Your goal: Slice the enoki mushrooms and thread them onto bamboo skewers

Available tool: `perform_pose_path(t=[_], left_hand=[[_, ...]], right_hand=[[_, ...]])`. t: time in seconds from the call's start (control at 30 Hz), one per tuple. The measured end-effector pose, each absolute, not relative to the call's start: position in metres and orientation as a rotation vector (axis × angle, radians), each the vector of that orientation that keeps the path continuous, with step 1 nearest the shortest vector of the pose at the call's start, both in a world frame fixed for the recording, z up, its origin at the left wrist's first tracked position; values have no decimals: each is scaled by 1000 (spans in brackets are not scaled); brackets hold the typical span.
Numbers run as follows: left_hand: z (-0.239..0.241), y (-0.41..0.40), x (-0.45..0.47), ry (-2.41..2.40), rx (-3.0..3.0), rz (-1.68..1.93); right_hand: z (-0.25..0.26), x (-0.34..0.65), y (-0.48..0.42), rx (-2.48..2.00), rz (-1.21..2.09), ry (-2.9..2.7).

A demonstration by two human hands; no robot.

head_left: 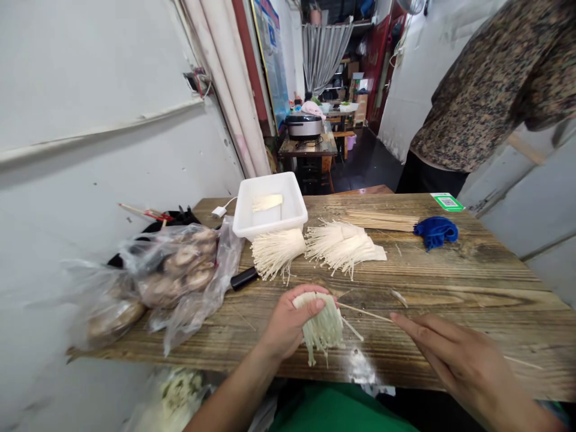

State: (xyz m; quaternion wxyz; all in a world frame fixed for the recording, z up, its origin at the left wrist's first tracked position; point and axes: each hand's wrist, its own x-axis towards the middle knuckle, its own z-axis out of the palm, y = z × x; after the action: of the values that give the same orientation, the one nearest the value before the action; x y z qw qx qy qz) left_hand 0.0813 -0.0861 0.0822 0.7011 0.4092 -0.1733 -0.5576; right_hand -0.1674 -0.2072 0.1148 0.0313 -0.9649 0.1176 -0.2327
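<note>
Wooden table (450, 270), plank top, the work surface. On it at the left, clear plastic bags of brown mushrooms (180, 267); at the far middle, a white plastic tub (270, 207); before the tub, two loose fans of enoki mushrooms (315, 246), with a sheaf of bamboo skewers (382, 221) and a blue cloth (435, 231) beyond. Another person in a patterned top (495, 84) stands at the far right. Left hand (288, 321): fingers curled and clamped round a small enoki bundle (321, 327), held at the near edge, caps hanging toward the wearer. Likely very light, soft, limp and easily snapped or crushed; best gripped gently round the packed stem end, as here. Right hand (459, 357): fingers together, pinching the near end of a single thin skewer (364, 312), its tip pointing toward the bundle; stiff, light, sharp-tipped by the look.
</note>
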Motion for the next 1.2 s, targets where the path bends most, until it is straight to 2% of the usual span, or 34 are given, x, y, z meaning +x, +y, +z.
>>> perform_pose_path(t=[1.2], left_hand=[[94, -83, 75, -722, 1153, -1123]], right_hand=[[125, -166, -211, -2892, -714, 300]])
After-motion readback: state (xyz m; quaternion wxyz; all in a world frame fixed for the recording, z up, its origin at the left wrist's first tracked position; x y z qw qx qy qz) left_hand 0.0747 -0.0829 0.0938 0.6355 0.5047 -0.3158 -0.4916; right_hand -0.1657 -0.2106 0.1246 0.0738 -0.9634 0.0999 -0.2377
